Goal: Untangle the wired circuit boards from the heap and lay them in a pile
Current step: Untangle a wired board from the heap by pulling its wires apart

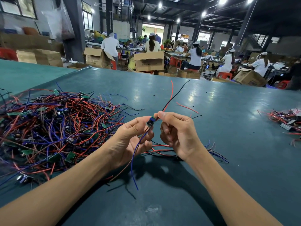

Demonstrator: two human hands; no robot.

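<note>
one small circuit board point(149, 122) up in the air over the table point(211, 176), just right of the heap point(53, 128). left hand point(130, 141) pinches the board itself, right hand point(177, 136) pinches where the red and black leads point(171, 97) leave it, and the blue lead point(135, 160) dangles loose below. looks free of the tangle, i'd say. to do this well: grip the board, not the wires, draw the leads straight so nothing snags, then set it on the few laid wires point(162, 151) under the hands, leads all pointing one way. containers: open cardboard boxes point(149, 61) far back near other workers, contents not visible from here.
</note>
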